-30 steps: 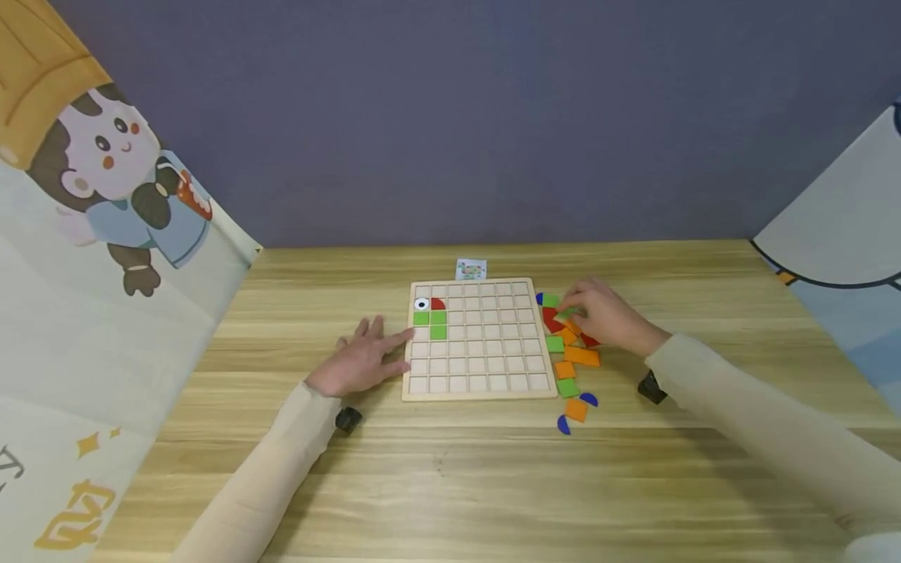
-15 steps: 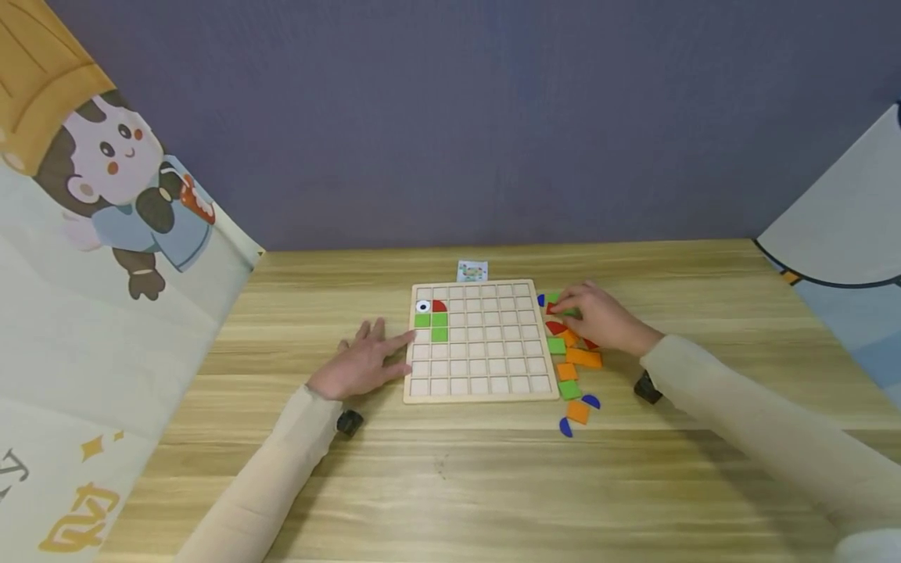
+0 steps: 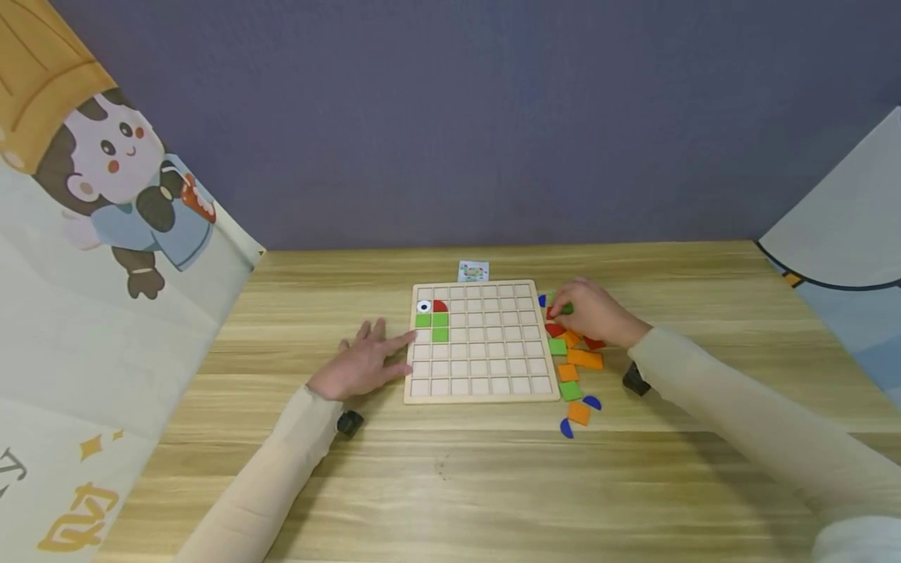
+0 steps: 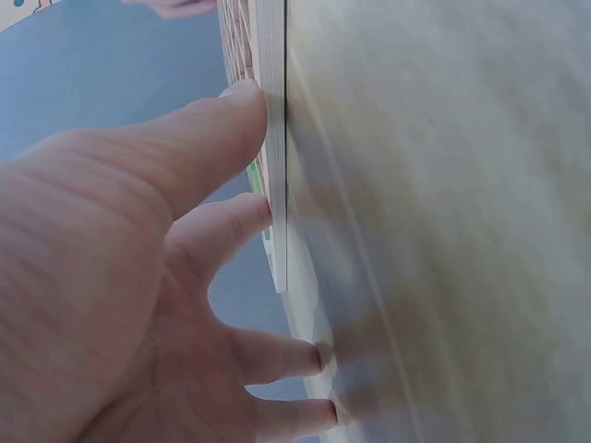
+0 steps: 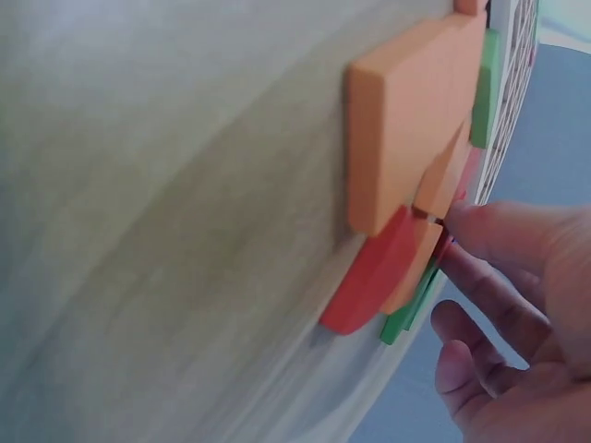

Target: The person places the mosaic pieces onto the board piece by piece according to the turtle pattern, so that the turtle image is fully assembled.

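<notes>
My left hand lies spread at the left side of the wooden grid board. In the left wrist view, its thumb and index fingertips touch the board's edge. On the board sit a white eye tile, a red quarter-round tile and several green square tiles. Beyond the board's right edge, my right hand pinches a small red tile between thumb and index finger, over the loose pieces. The fingers partly hide that tile in the right wrist view. A green tile shows beside the fingers.
Loose tiles line the board's right side: an orange rectangle, orange squares, green squares and blue half-rounds. A small picture card lies behind the board. A dark wall rises behind the wooden table.
My right hand has shifted slightly left and back among the loose tiles, and a red tile has come apart from the red one below it. The left hand stays put.
</notes>
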Motion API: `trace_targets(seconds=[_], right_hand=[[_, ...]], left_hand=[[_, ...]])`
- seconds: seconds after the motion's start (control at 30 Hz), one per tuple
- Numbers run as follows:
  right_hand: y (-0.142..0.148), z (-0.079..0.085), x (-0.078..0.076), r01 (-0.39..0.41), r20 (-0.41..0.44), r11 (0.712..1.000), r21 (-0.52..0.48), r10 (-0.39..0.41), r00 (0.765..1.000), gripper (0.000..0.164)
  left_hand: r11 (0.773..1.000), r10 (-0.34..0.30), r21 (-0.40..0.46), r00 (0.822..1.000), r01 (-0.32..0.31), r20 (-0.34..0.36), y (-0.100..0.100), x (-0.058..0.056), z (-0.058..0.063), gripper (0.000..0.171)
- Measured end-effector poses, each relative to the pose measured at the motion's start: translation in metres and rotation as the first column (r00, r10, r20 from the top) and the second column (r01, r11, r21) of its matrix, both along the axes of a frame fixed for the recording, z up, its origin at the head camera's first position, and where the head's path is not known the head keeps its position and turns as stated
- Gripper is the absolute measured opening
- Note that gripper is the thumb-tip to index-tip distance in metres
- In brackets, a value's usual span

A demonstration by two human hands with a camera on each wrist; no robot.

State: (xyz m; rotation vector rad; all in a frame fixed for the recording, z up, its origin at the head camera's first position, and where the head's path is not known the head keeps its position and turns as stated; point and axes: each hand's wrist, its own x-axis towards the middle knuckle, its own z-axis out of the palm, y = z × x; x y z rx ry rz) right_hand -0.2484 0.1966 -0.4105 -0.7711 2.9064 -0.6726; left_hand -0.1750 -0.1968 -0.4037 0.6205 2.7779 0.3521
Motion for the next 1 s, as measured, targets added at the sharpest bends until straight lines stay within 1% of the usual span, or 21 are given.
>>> trace_targets(seconds=[0.27,0.33,0.43,0.5,0.57,0.7,0.83,0.9,1.0], right_hand=[[-0.004,-0.002,-0.003,0.045,0.039,0.999,-0.012,-0.045,0.998,0.008],[-0.007,0.000,-0.001,0.061,0.051,0.998,-0.024,-0.060,0.997,0.008],[-0.018,0.006,0.004,0.050,0.046,0.997,-0.060,-0.048,0.998,0.012],[-0.030,0.010,0.009,0.020,0.032,0.996,-0.091,-0.017,0.999,0.015],[-0.047,0.014,0.014,-0.028,0.005,0.994,-0.108,0.029,1.000,0.014],[-0.081,0.019,0.028,-0.107,-0.030,0.990,-0.094,0.104,0.994,0.009],[-0.118,0.022,0.039,-0.136,0.005,0.989,-0.059,0.137,0.991,0.005],[-0.136,0.023,0.043,-0.154,0.020,0.987,-0.050,0.155,0.988,0.008],[-0.158,0.024,0.046,-0.172,0.027,0.985,-0.033,0.173,0.985,0.016]], left_hand=[[1.000,0.007,-0.003,1.000,-0.006,0.009,0.000,0.000,0.000,0.061],[1.000,0.004,-0.003,1.000,-0.004,0.009,0.000,0.000,-0.001,0.061],[1.000,0.002,-0.003,1.000,-0.002,0.007,0.000,0.001,0.000,0.061],[1.000,0.004,-0.003,1.000,-0.004,0.005,0.001,0.000,0.001,0.062],[1.000,0.010,-0.006,1.000,-0.010,0.000,0.000,0.000,0.002,0.062],[1.000,0.012,-0.005,1.000,-0.012,0.008,0.000,0.000,0.002,0.061],[1.000,0.013,-0.001,1.000,-0.013,0.020,0.002,0.001,0.001,0.061],[1.000,0.020,-0.003,1.000,-0.020,0.019,0.002,0.001,0.001,0.061],[1.000,0.024,-0.010,1.000,-0.024,0.014,0.001,0.002,0.001,0.061]])
